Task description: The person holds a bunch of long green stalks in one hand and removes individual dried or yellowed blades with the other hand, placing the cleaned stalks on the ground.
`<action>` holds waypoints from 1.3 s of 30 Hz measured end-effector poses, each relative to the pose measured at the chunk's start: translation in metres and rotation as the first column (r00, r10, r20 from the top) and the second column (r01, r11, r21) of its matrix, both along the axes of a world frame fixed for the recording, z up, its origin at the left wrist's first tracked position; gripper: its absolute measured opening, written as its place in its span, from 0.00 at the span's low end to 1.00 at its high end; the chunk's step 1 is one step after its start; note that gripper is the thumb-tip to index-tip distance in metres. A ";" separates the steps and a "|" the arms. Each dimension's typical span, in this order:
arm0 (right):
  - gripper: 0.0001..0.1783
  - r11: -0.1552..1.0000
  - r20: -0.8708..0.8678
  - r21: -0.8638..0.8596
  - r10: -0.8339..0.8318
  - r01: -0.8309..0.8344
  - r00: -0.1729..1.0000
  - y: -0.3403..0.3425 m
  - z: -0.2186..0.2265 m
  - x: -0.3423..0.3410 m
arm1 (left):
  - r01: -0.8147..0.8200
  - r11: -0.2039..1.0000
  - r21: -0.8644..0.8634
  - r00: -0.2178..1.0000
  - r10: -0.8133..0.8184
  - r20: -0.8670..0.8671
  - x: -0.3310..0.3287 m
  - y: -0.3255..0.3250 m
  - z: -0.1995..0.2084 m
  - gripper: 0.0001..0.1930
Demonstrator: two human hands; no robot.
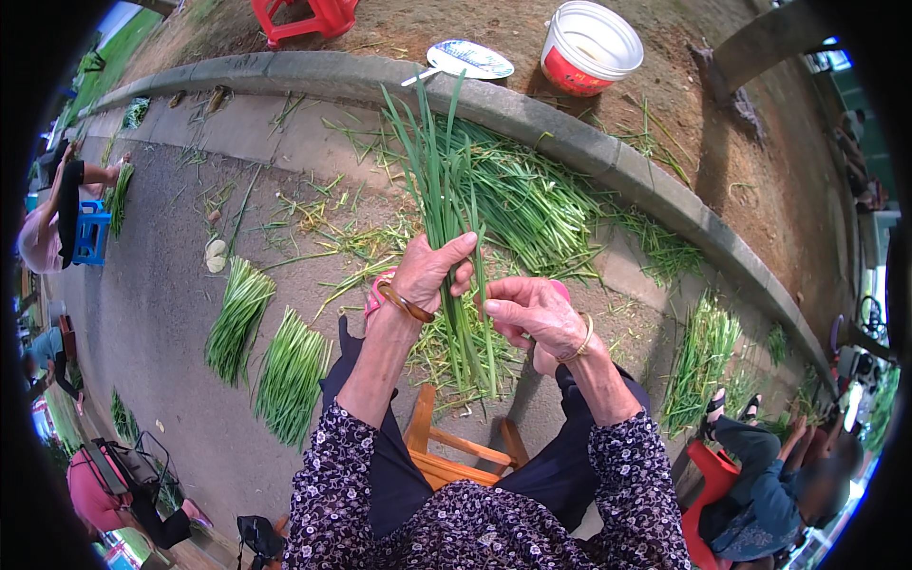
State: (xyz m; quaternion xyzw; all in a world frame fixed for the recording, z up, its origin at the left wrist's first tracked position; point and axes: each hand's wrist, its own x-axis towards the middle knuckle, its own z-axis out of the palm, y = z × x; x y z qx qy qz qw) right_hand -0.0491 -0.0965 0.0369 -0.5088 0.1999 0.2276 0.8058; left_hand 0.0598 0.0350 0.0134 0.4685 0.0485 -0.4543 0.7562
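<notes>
My left hand (439, 271), with a brown bangle at its wrist, is closed round a bunch of garlic chives (439, 180), long flat green leaves held upright in front of me. The lower ends of the bunch hang down between my knees. Close beside it on the right, my right hand (537, 318) pinches a single chive leaf at the edge of the bunch. Just beyond my hands lies a large heap of loose chives (532, 204) along the kerb. Trimmed leaves and scraps (432, 351) cover the ground below my hands.
Two neat chive bundles (290, 375) lie to my left, another bundle (701, 361) to my right. A stone kerb (351, 76) curves across the far side. Beyond it are a hand fan (470, 59), a white bucket (594, 43) and a red stool (302, 19). Other people sit at both sides.
</notes>
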 end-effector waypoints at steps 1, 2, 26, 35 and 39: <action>0.11 1.000 -0.011 -0.001 -0.010 0.010 1.000 0.001 -0.001 0.000 | -0.001 1.000 -0.001 1.000 0.001 0.001 0.000 0.000 0.000 0.09; 0.10 1.000 -0.022 -0.001 -0.019 0.019 1.000 0.001 -0.001 -0.001 | -0.002 1.000 -0.002 1.000 0.002 0.002 0.000 0.000 0.000 0.09; 0.09 0.924 0.243 -0.314 -0.142 0.216 0.960 0.008 -0.019 0.000 | -0.067 0.995 0.074 0.997 0.070 -0.038 0.000 0.001 -0.001 0.09; 0.07 0.906 0.255 -0.319 -0.200 0.277 0.946 0.009 -0.018 0.001 | -0.108 0.991 0.074 0.994 0.110 -0.027 0.000 0.002 -0.003 0.11; 0.07 0.908 0.283 -0.322 -0.178 0.268 0.942 0.011 -0.022 0.001 | -0.126 0.991 0.048 0.992 0.126 -0.014 0.000 0.000 0.004 0.11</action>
